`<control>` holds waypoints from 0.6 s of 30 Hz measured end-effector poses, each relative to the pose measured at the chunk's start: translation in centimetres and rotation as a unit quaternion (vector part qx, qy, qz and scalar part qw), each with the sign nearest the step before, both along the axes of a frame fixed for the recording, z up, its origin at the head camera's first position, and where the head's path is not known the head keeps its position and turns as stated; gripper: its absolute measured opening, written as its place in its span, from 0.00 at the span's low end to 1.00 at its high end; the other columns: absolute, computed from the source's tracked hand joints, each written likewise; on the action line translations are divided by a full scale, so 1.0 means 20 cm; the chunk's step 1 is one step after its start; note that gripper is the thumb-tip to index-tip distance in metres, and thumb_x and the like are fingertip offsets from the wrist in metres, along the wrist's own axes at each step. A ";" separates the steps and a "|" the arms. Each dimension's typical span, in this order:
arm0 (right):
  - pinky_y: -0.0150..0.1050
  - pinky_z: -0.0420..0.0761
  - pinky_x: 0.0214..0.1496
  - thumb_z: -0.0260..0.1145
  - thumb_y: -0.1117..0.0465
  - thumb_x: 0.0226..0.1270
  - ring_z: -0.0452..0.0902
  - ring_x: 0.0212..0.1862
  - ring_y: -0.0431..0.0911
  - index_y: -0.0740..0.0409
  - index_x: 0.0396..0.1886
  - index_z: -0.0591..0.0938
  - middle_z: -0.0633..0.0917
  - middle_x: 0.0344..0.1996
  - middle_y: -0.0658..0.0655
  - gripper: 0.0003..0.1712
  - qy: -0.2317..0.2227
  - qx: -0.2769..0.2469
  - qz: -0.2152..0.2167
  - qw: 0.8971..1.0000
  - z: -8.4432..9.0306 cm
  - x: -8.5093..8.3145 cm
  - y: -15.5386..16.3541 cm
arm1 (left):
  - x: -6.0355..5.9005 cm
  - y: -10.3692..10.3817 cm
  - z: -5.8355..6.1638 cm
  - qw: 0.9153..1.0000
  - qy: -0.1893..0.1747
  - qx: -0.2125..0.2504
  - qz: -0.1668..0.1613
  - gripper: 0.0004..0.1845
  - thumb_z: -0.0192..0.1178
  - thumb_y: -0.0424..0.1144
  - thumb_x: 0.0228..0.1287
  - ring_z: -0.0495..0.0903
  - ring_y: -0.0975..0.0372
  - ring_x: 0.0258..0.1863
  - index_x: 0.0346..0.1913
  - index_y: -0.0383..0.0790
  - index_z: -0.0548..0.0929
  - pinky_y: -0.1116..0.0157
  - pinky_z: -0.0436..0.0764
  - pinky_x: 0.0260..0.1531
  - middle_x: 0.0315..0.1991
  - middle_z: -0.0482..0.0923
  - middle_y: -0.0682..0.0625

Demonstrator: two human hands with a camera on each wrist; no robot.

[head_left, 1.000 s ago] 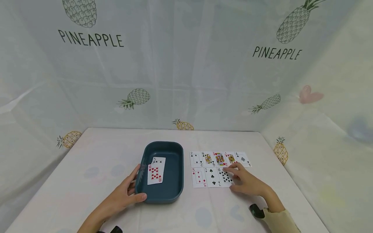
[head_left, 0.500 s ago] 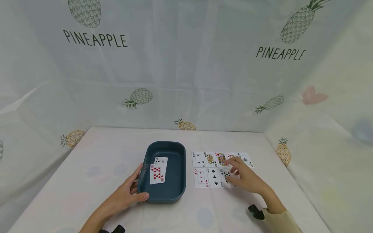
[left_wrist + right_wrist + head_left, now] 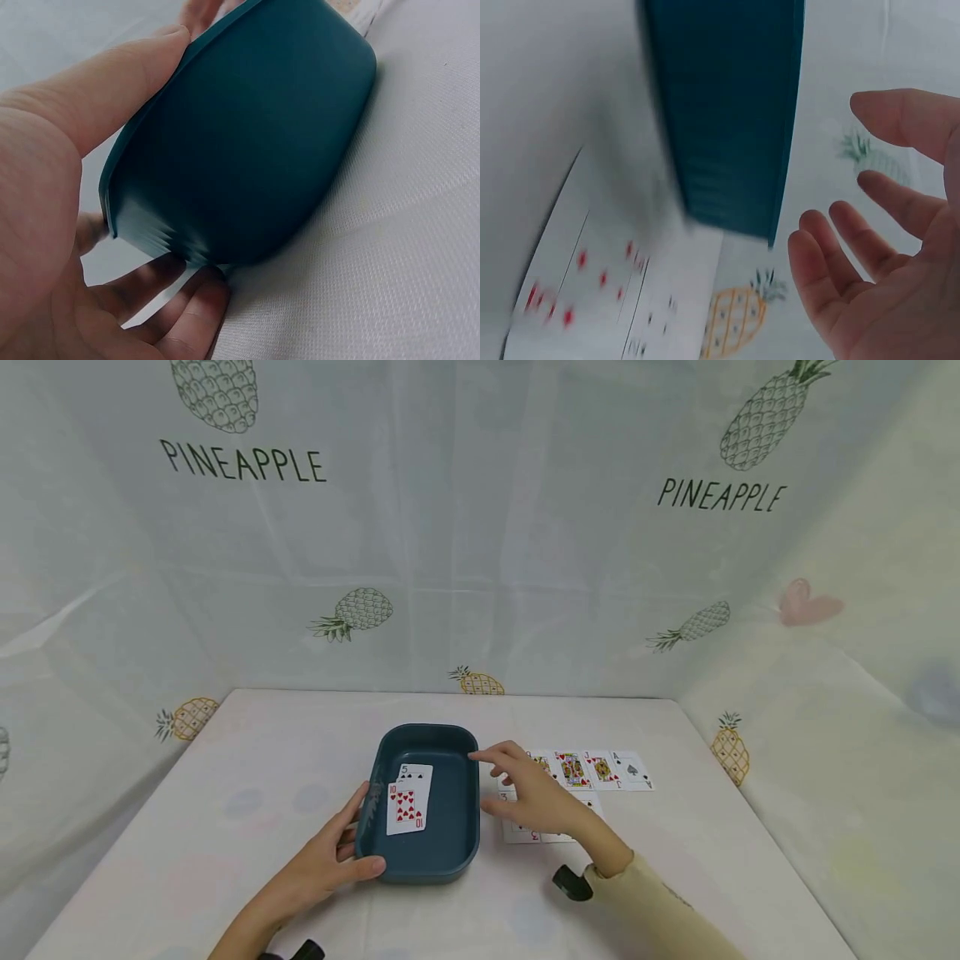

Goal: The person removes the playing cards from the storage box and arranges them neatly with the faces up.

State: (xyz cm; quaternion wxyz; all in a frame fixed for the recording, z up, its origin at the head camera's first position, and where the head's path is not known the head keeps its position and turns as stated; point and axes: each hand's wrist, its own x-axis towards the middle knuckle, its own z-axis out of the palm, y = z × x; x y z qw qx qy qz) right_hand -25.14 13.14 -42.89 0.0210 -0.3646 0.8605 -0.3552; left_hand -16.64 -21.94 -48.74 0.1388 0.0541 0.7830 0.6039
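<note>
**Two cards in the tray, a spread waiting beside it**

We are steadying the dark teal tray (image 3: 420,806) with our left hand (image 3: 330,860), thumb curled over its near rim and fingers against the outer wall. Inside it, a ten of hearts (image 3: 405,810) is lying face up, overlapping a five of spades (image 3: 415,771). So two cards seem placed, by our reckoning, and most are waiting. Our right hand (image 3: 528,793) is hovering between tray and spread, fingers loose and spread, holding nothing. On the worktop (image 3: 262,760), just right of the tray, two rows of face-up cards (image 3: 592,770) are lying flat, the near row partly hidden under the hand.
</note>
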 end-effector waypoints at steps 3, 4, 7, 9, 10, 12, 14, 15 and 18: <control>0.53 0.85 0.57 0.74 0.61 0.71 0.79 0.60 0.54 0.51 0.78 0.73 0.74 0.66 0.58 0.38 -0.007 -0.007 0.019 1.000 0.00 -0.03 -0.13 | 0.00 0.00 0.00 1.000 -0.002 -0.003 0.004 0.59 0.76 0.46 0.65 0.73 0.50 0.71 0.88 0.59 0.45 0.66 0.82 0.62 0.81 0.55 0.35; 0.54 0.85 0.59 0.74 0.61 0.71 0.79 0.61 0.56 0.52 0.78 0.73 0.73 0.66 0.59 0.38 -0.012 -0.008 0.025 1.000 -0.01 -0.03 -0.17 | 0.00 0.00 0.00 1.000 -0.002 -0.004 0.003 0.59 0.76 0.46 0.65 0.73 0.50 0.71 0.88 0.59 0.45 0.65 0.82 0.62 0.81 0.55 0.34; 0.53 0.84 0.63 0.74 0.60 0.72 0.78 0.64 0.59 0.52 0.79 0.72 0.72 0.66 0.60 0.38 -0.028 0.006 0.039 0.999 -0.01 -0.05 -0.28 | 0.00 0.00 0.01 1.000 -0.003 -0.005 0.001 0.59 0.75 0.46 0.66 0.72 0.49 0.72 0.88 0.59 0.44 0.66 0.81 0.62 0.81 0.54 0.34; 0.48 0.83 0.65 0.73 0.59 0.72 0.78 0.65 0.58 0.52 0.80 0.71 0.72 0.67 0.59 0.39 -0.028 0.025 0.046 0.998 -0.02 -0.06 -0.34 | 0.00 0.00 0.01 1.000 -0.002 -0.004 -0.001 0.58 0.75 0.46 0.67 0.71 0.48 0.72 0.88 0.58 0.44 0.66 0.81 0.62 0.81 0.54 0.34; 0.45 0.82 0.66 0.73 0.59 0.72 0.77 0.66 0.58 0.53 0.80 0.71 0.71 0.68 0.59 0.39 -0.026 0.034 0.048 0.998 -0.02 -0.07 -0.37 | 0.00 0.00 0.01 1.000 -0.002 -0.002 -0.003 0.58 0.74 0.45 0.68 0.71 0.48 0.72 0.88 0.58 0.43 0.67 0.81 0.62 0.82 0.54 0.34; 0.41 0.81 0.65 0.74 0.58 0.72 0.76 0.65 0.57 0.54 0.80 0.71 0.71 0.69 0.59 0.39 -0.019 0.048 0.053 0.997 -0.04 -0.08 -0.41 | 0.00 0.00 0.01 1.000 -0.002 0.000 -0.004 0.58 0.74 0.45 0.68 0.71 0.47 0.72 0.88 0.58 0.43 0.67 0.81 0.61 0.81 0.54 0.34; 0.40 0.79 0.67 0.74 0.57 0.71 0.74 0.65 0.55 0.56 0.79 0.71 0.72 0.69 0.59 0.40 -0.010 0.055 0.056 0.997 -0.05 -0.09 -0.45 | 0.00 0.00 0.01 1.000 -0.002 0.003 -0.005 0.57 0.74 0.45 0.68 0.72 0.47 0.72 0.88 0.58 0.43 0.67 0.82 0.61 0.81 0.54 0.34; 0.40 0.79 0.67 0.74 0.57 0.71 0.74 0.65 0.54 0.58 0.79 0.72 0.72 0.69 0.59 0.40 -0.005 0.057 0.056 0.997 -0.06 -0.09 -0.46 | 0.00 0.00 0.01 1.000 -0.002 0.006 -0.006 0.57 0.74 0.45 0.68 0.72 0.47 0.72 0.88 0.58 0.43 0.67 0.82 0.60 0.82 0.54 0.34; 0.40 0.78 0.68 0.75 0.56 0.70 0.73 0.66 0.50 0.58 0.79 0.72 0.73 0.69 0.58 0.41 0.007 0.068 0.053 0.996 -0.08 -0.11 -0.50 | 0.01 0.00 0.01 1.000 0.000 0.011 -0.010 0.57 0.73 0.44 0.69 0.71 0.47 0.73 0.88 0.58 0.43 0.68 0.82 0.60 0.82 0.53 0.34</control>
